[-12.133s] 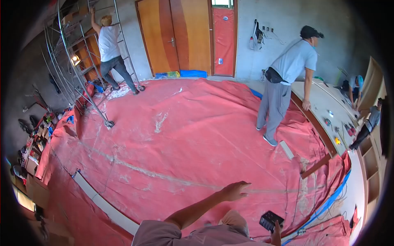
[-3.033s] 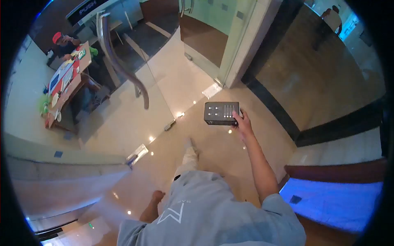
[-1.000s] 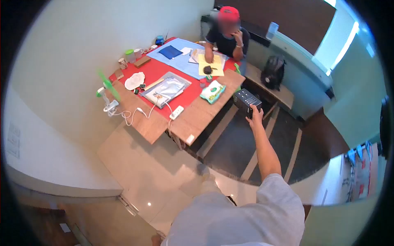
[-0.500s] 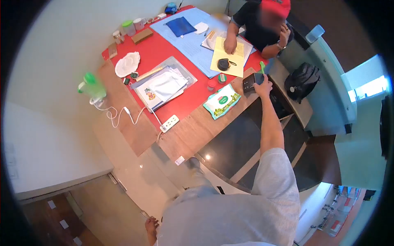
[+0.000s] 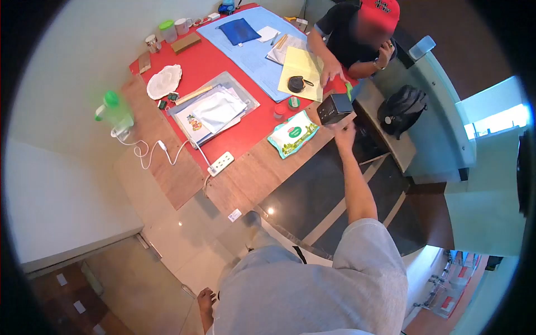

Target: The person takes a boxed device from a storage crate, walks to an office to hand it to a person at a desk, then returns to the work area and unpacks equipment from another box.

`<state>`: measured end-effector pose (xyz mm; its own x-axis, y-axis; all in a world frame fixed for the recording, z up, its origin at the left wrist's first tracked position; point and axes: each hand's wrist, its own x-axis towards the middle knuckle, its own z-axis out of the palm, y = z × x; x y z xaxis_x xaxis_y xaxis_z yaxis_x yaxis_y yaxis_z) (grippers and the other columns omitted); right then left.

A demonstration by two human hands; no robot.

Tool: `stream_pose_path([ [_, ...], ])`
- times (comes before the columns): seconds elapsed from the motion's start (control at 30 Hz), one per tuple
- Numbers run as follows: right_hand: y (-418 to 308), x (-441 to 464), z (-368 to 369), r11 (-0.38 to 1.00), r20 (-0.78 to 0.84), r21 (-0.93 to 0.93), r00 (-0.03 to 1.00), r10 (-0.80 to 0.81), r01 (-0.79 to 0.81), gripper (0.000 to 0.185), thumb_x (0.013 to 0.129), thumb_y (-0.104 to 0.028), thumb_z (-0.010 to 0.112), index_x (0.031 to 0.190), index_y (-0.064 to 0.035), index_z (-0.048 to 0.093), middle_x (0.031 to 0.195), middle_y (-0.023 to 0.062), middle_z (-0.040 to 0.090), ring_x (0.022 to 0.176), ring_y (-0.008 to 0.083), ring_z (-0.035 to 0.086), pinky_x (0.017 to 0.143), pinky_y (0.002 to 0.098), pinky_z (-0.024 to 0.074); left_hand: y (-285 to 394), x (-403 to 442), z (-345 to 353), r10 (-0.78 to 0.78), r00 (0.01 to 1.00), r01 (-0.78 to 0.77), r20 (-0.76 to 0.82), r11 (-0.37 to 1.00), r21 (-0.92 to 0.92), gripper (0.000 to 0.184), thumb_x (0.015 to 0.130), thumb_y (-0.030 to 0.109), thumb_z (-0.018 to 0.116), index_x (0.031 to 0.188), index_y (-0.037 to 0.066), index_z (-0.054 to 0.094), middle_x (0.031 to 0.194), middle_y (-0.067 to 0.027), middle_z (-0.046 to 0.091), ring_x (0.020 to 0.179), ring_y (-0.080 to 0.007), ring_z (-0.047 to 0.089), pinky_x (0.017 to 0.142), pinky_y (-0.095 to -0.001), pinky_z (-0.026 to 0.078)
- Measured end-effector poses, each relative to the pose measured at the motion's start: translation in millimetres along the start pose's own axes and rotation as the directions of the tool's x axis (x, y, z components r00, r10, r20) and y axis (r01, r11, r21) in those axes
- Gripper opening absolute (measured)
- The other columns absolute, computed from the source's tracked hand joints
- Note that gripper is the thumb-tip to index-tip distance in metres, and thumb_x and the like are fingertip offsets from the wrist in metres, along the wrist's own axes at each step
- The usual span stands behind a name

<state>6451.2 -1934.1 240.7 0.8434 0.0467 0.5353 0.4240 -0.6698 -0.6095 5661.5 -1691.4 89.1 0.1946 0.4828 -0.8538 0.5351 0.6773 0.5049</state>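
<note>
Table [image 5: 245, 187]: its red and wooden top fills the upper middle of the frame; near the outer corner a fall to the floor seems possible, if a thing is left over the edge.
Co-worker [image 5: 353, 42]: sits at the upper right; the co-worker's hand [image 5: 332, 71] is near the box, so the two persons could perhaps knock each other.
Wipes pack [image 5: 294, 134]: lies just left of the box; a sideways push might shift it.
Black box [image 5: 335, 109]: is right of the frame's centre, at the table corner; I cannot tell if the table fully supports it, so early release could tip it.
Right hand [image 5: 345, 137]: reaches upward in the frame with the arm nearly straight, fingers at the box's near lower side; whether they grip it, I cannot tell.
Left hand [image 5: 206, 298]: hangs at the lower left, fingers loosely bent, no object visible.
</note>
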Motion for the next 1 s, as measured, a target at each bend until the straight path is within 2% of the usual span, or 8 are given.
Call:
stream_pose_path([
  [0.27, -13, -67, 1, 0.959, 0.428, -0.006, 0.866, 0.259, -0.284, 0.079, 0.078, -0.014, 0.064, 0.142, 0.0032, 0.02, 0.084, 0.0113, 0.067, 0.071, 0.0176, 0.066, 0.064, 0.0299, 0.0518, 10, 12, -4, 0.054, 0.999, -0.053, -0.009, 0.997, 0.047, 0.018, 0.086, 0.019, 0.058, 0.101, 0.01, 0.06, 0.085, -0.0015, 0.061, 0.075, -0.0152, 0.062, 0.058, -0.03, 0.049],
  [0.33, -25, -90, -5, 0.99, 0.245, -0.018, 0.96, 0.139, -0.139, 0.072, 0.079, -0.017, 0.064, 0.137, 0.0059, 0.027, 0.083, 0.0101, 0.068, 0.068, 0.0153, 0.065, 0.066, 0.0294, 0.052, 7, 12, -15, 0.078, 0.997, -0.078, 0.005, 0.997, 0.028, 0.018, 0.086, 0.019, 0.057, 0.101, 0.01, 0.06, 0.085, -0.0016, 0.061, 0.075, -0.0154, 0.062, 0.058, -0.0305, 0.049],
  [0.43, -108, -123, -61, 0.924, 0.325, 0.158, 0.902, 0.284, -0.348, 0.055, 0.081, -0.019, 0.064, 0.126, 0.0016, 0.043, 0.081, 0.0073, 0.066, 0.071, 0.0155, 0.065, 0.065, 0.0302, 0.0527, -14, 18, -36, 0.084, 0.996, -0.084, 0.022, 0.996, 0.003, 0.017, 0.086, 0.017, 0.056, 0.101, 0.01, 0.06, 0.086, -0.0024, 0.061, 0.075, -0.0165, 0.062, 0.058, -0.0317, 0.05],
  [0.6, -131, -239, -98, 0.71, 0.856, 0.259, 0.496, 0.145, -0.655, 0.031, 0.082, -0.021, 0.065, 0.106, -0.005, 0.054, 0.076, 0.0015, 0.059, 0.064, 0.0169, 0.062, 0.057, 0.0303, 0.0521, -89, 40, -83, 0.04, 0.998, -0.043, 0.049, 0.998, 0.054, 0.016, 0.086, 0.015, 0.056, 0.099, 0.008, 0.061, 0.083, -0.0041, 0.061, 0.072, -0.0186, 0.062, 0.058, -0.0339, 0.051],
  [0.73, -108, -398, -114, 0.986, 0.957, -0.166, 0.238, 0.164, -0.009, 0.026, 0.083, -0.023, 0.062, 0.102, -0.005, 0.063, 0.092, 0.008, 0.066, 0.066, 0.0195, 0.065, 0.057, 0.0338, 0.0534, -165, 65, -128, 0.011, 0.998, -0.02, 0.062, 0.988, 0.153, 0.014, 0.084, 0.014, 0.057, 0.094, 0.006, 0.062, 0.077, -0.0048, 0.06, 0.067, -0.0182, 0.061, 0.054, -0.0354, 0.05],
  [0.77, -26, -447, -95, 0.772, 0.951, 0.161, 0.112, -0.287, 0.615, 0.035, 0.084, -0.028, 0.061, 0.109, -0.005, 0.062, 0.099, 0.0118, 0.066, 0.08, 0.024, 0.066, 0.066, 0.0391, 0.0541, -188, 66, -135, 0.002, 0.997, -0.015, 0.075, 0.984, 0.18, 0.014, 0.083, 0.014, 0.057, 0.093, 0.006, 0.062, 0.076, -0.0048, 0.06, 0.067, -0.0179, 0.061, 0.053, -0.0355, 0.05],
  [0.83, -78, -489, -143, 0.951, 0.935, -0.08, -0.307, 0.175, 0.297, 0.041, 0.081, -0.037, 0.059, 0.106, -0.0037, 0.063, 0.104, 0.0211, 0.064, 0.099, 0.0355, 0.06, 0.083, 0.0468, 0.0474, -220, 60, -141, -0.045, 0.998, 0.046, -0.038, 0.998, 0.033, 0.012, 0.083, 0.018, 0.057, 0.085, 0.006, 0.061, 0.072, -0.0046, 0.059, 0.061, -0.0165, 0.058, 0.049, -0.0332, 0.047],
  [1.0, -89, -547, -169, 0.883, 0.917, -0.088, -0.308, 0.252, 0.46, 0.035, 0.073, -0.023, 0.061, 0.104, -0.0058, 0.064, 0.1, 0.0191, 0.065, 0.092, 0.0348, 0.063, 0.077, 0.0443, 0.0499, -277, 4, -152, -0.035, 0.994, 0.031, -0.101, 0.999, -0.041, 0.013, 0.082, 0.019, 0.057, 0.081, 0.007, 0.061, 0.077, -0.0069, 0.06, 0.067, -0.0187, 0.059, 0.057, -0.0363, 0.048],
])
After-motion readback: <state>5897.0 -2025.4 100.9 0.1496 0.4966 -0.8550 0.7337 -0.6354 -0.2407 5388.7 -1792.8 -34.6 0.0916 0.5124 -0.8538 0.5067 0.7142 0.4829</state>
